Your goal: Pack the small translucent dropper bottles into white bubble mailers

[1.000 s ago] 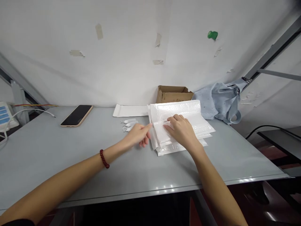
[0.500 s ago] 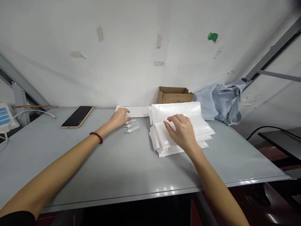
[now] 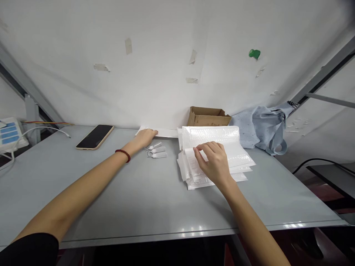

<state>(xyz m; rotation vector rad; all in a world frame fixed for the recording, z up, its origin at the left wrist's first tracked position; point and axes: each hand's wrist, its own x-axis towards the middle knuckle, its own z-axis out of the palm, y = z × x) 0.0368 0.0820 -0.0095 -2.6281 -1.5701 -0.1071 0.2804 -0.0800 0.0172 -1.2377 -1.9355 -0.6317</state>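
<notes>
At the back of the table my left hand [image 3: 144,138] is closed over a long white paper strip [image 3: 168,133], with fingers and thumb together at its near edge. Several small clear vials with white caps and thin loops [image 3: 158,150] lie just in front of that hand. My right hand [image 3: 213,159] is over a loose stack of white bubble mailers [image 3: 235,150]. Its thumb and forefinger pinch the upper edge of a top mailer, and the other fingers are curled. The palm hides part of the stack.
A phone [image 3: 95,137] lies at the left, near a white cable [image 3: 59,130] and a power strip [image 3: 11,135]. Behind the mailers stands an open cardboard box [image 3: 209,116]. Light blue cloth [image 3: 253,125] is heaped at the back right. The wall [image 3: 155,85] rises behind the table.
My left hand has moved slightly and its fingers have closed at the white strip, uncovering more of the vials. My right thumb and forefinger have come together on the mailer. The view has shifted slightly.
</notes>
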